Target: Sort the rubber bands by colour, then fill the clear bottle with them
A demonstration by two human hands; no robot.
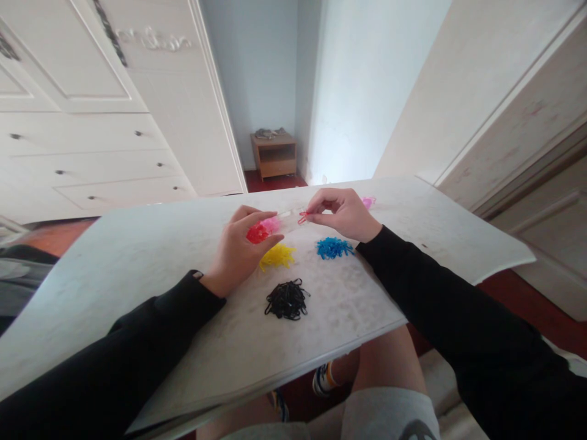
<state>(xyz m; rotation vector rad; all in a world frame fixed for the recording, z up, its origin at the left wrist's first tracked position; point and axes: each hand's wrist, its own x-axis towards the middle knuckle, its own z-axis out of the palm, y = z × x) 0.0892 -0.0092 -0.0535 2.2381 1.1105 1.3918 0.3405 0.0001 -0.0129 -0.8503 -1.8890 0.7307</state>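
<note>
Thin red looped band (302, 217) is pinched above the white table (137, 244) by right hand (342, 214), fingertips closed; left hand (238, 244), half-curled, grips the clear plastic box (288, 221), probably for steadiness. Black band pile (287, 299) lies apart, perhaps sorted by colour.

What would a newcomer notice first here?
Likely the blue pile of elastic bands near the right hand, the yellow pile by the left hand and the black pile toward the near edge, vivid on the white table. Next, the red band pinched in the right hand, by the clear container the left hand holds.
</note>
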